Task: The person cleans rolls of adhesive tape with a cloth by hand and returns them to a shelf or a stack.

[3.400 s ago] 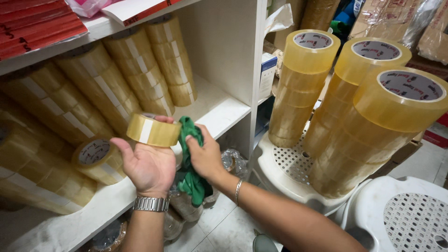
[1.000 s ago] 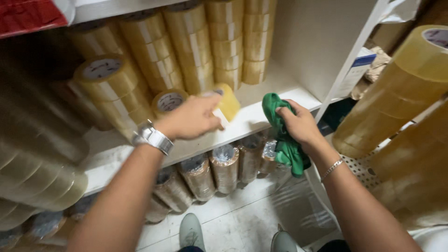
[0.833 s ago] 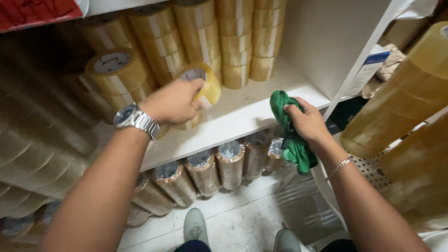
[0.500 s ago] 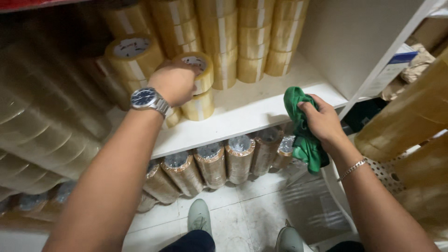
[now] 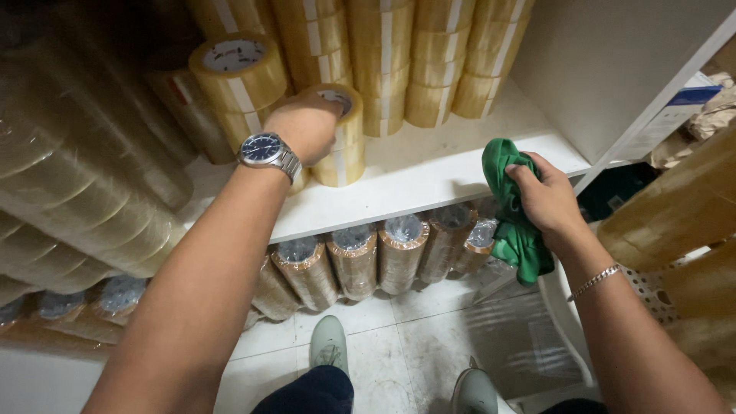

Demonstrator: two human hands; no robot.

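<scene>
White shelf point(image 5: 429, 180), left hand point(image 5: 307, 126) now gripping tape roll point(image 5: 341, 115) atop stack (right hand point(image 5: 548, 199) still clutching green cloth point(image 5: 510, 222)).

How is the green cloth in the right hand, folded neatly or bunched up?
Bunched up. The green cloth is crumpled in the right hand, with loose folds hanging below the fist.

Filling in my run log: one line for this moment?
left hand: on clear packing-tape roll atop shelf stack | right hand: holds crumpled green cloth

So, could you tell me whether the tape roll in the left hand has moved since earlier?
Yes. The tape roll went from the shelf's front edge back onto a short stack deeper in, with the left hand on it.
</scene>
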